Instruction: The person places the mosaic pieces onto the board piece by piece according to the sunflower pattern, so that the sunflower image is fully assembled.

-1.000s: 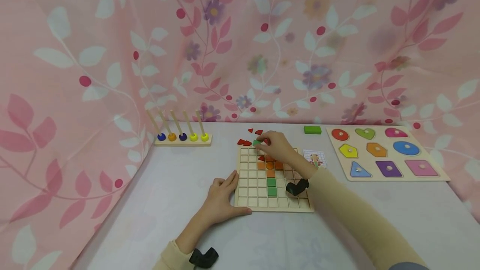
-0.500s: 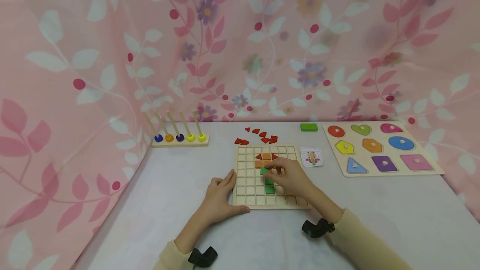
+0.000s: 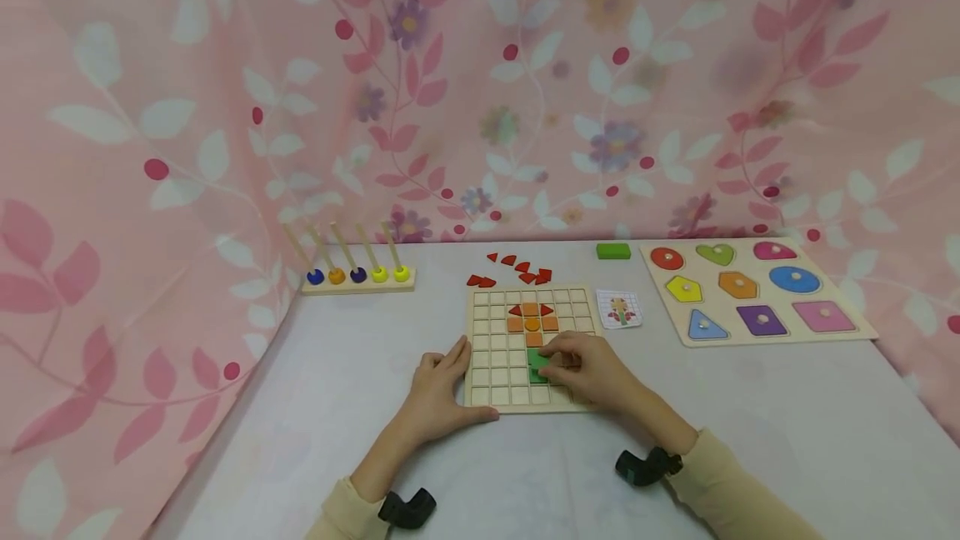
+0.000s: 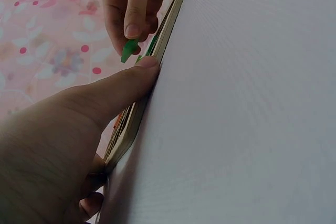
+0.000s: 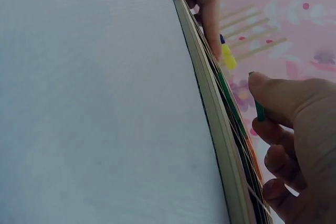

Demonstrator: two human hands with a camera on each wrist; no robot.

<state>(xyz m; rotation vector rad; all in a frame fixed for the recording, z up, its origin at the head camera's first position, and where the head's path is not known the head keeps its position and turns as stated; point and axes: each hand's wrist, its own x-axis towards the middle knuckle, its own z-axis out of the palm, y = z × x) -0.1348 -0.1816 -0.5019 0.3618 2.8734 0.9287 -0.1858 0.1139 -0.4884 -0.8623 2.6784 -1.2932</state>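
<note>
My right hand [image 3: 596, 373] pinches a small green square tile [image 4: 127, 51] between thumb and fingers, tilted, above the wooden grid board [image 3: 500, 373]. Below it, green tiles in the lower middle column are partly covered by the held tile and fingers. Further up that column lie orange squares [image 3: 531, 308] and a round-topped orange piece [image 3: 532, 325], with a red triangle [image 3: 515, 311] on either side of the top square. With fairly straight fingers, my left hand [image 3: 438, 402] rests against the board's front-left corner, the thumb along its front edge and the fingers along its left side.
Loose red pieces [image 3: 522, 267] lie behind the board. To its right is a pattern card [image 3: 619, 309], with a green block [image 3: 613, 251] further back. A shape puzzle board [image 3: 678, 332] stands at the right, a peg stacker [image 3: 360, 288] at the back left.
My right hand has brought the green tile from behind the board's far edge towards me, down to the lower middle column. My left hand has stayed at the corner.
</note>
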